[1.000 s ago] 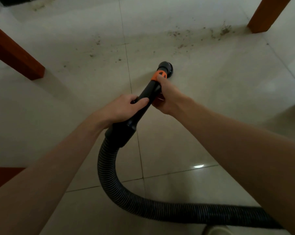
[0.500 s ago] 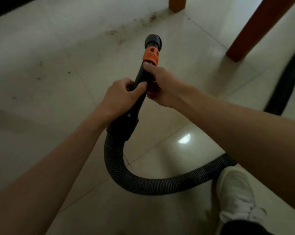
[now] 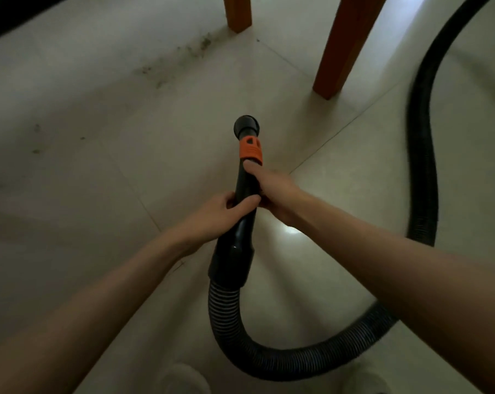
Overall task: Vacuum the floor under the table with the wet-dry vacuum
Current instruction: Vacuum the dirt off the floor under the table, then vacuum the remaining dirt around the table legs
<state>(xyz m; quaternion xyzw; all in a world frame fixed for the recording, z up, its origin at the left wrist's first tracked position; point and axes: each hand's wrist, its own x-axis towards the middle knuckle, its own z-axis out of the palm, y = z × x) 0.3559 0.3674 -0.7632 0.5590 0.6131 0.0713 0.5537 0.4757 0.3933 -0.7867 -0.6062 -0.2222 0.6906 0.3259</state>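
Observation:
I hold the black vacuum wand (image 3: 242, 220) with both hands over pale floor tiles. My left hand (image 3: 215, 216) grips its lower shaft, thumb wrapped across the top. My right hand (image 3: 273, 191) grips the shaft just behind the orange collar (image 3: 251, 150). The round nozzle (image 3: 246, 125) points away from me, close to the floor. The ribbed black hose (image 3: 269, 356) loops from the wand toward me, then runs off to the right and back up (image 3: 424, 166). A streak of dark dirt (image 3: 180, 59) lies on the tiles ahead left of the nozzle.
Two brown wooden table legs stand ahead, one at the top centre (image 3: 237, 12) and a nearer one to the right (image 3: 340, 49). Small dirt specks (image 3: 37, 139) dot the tiles at left. My pale shoes (image 3: 183, 379) show at the bottom edge.
The view has swung left to right: the table legs now sit ahead and right, and the dirt streak lies left of the nozzle. Both hands keep the same grip on the wand.

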